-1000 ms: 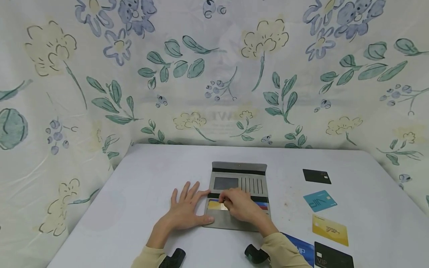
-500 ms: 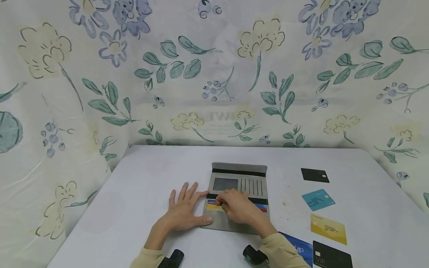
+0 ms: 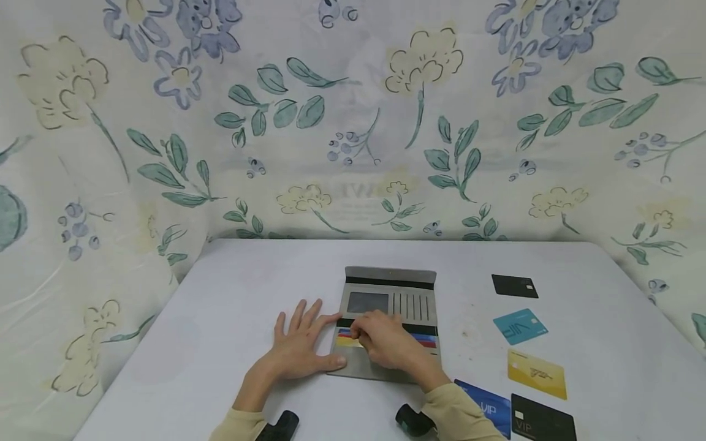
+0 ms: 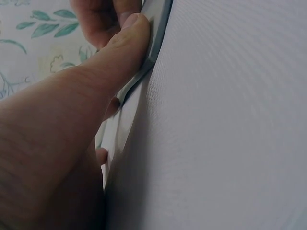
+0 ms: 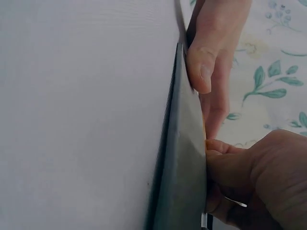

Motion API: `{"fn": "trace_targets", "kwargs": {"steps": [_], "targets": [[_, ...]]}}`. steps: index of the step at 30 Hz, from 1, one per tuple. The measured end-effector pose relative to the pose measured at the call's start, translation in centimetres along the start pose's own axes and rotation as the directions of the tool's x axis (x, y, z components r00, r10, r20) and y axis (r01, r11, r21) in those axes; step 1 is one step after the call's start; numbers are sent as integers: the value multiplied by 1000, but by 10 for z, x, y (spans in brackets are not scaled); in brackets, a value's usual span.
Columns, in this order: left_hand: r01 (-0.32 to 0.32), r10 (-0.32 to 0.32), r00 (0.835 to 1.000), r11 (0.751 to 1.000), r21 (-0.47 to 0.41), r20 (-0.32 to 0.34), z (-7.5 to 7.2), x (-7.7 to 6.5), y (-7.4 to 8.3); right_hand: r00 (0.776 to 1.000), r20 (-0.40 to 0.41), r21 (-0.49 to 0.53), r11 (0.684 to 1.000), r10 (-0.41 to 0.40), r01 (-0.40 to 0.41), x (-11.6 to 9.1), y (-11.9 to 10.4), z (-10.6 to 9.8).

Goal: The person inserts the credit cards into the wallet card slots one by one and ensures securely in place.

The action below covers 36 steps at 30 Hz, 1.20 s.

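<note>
Pressure from the left hand on the left side of the grey wallet — spreading straight fingers, with the thumb resting near the close corner. Viewing the wallet lying open at the middle of the table, right before the person. Bending the right hand over the card slots, with fingers curling in near the yellow strip; not being able to tell pinching from mere pressing.

For good work here, probably wanting to be bracing with the left thumb without bowing the wallet, directing fingertip force along the slot rather than down, and checking the yellow strip for lying parallel to the blue strip.

Having generous bare table on the left and beyond the raised far flap. Finding less room on the right, with the teal card and gold card lying well apart from the wallet, but the blue card sitting close by the right sleeve — possibly risking a nudge when sliding that forearm outward.
</note>
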<state>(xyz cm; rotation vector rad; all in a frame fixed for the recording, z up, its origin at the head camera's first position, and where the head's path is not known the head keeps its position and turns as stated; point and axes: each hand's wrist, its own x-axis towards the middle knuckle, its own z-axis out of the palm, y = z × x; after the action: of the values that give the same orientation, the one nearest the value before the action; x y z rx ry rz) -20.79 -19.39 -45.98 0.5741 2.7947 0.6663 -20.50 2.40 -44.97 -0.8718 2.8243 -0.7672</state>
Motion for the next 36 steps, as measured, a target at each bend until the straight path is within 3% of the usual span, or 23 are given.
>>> {"fn": "trace_targets", "kwargs": {"steps": [7,13,26,36], "targets": [[-11,11,1000,1000,0,-8,1,0,2,997,41,53,996,63,-65,-9,8,-20],[7,-6,1000,1000,17,-15,2,0,2,991,-20,118,985,131,-128,-25,19,-40],[-4,5,1000,1000,21,-24,1,-1,-3,955,-69,14,957,289,-289,-79,57,-68],[9,-8,1000,1000,15,-24,3,0,-2,917,-82,-63,916,391,-396,-137,92,-84]]}}
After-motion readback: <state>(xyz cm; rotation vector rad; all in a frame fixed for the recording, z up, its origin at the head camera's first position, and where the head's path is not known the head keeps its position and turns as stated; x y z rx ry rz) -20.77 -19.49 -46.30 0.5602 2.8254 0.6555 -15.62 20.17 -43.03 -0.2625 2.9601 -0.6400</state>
